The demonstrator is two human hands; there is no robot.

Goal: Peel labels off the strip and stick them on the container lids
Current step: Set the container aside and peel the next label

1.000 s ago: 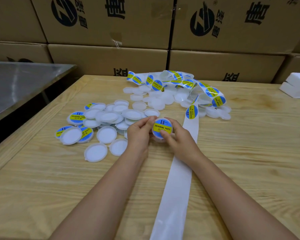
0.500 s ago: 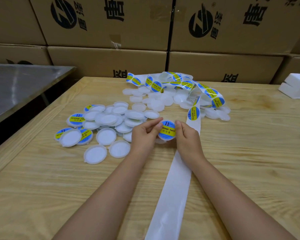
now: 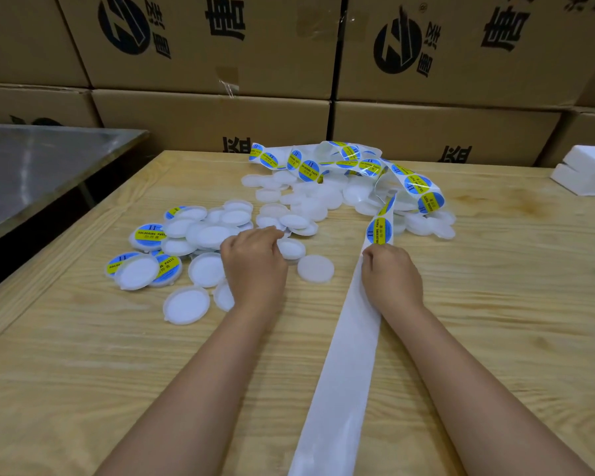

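Bare strip (image 3: 327, 424) runs lengthwise away from the person; R hand (image 3: 390, 273) pinches its edge w/ curled fingers (image 3: 370, 257), next label (image 3: 380, 231) just beyond the fingertips, so R is nearer. L hand (image 3: 253, 266) lies curled over the lids (image 3: 186, 305) on the surface (image 3: 495, 304), can't tell if holding one. Farther back: plain lids (image 3: 323, 201) under the strip's labelled tangle.

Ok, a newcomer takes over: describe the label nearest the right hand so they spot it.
Follow the white strip up the wooden table to the right hand holding it. Just beyond lies the label, flat and alone on the straight run, unlike those tangled in the heap behind.
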